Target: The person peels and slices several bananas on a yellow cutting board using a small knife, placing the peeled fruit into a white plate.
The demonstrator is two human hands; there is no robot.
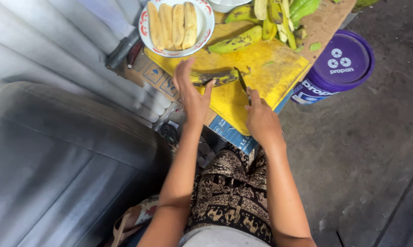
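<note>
left hand [191,91] – half open, steadying a blackened banana [218,77] on the yellow board [270,68] | right hand [261,120] – closed on a knife [241,82], blade at the banana | plate [206,27] of peeled bananas beyond

purple round bucket [339,68], white-blue label, right of board | printed cardboard box [147,73], under plate

Place: makeshift outdoor food-preparation spot, floor level.
Worktop: yellow cutting board [261,73] on flattened cardboard [327,23].
Produce: green plantains [243,41]; peeled ones on a plate [147,32].
Ground: bare concrete floor [375,151].
</note>
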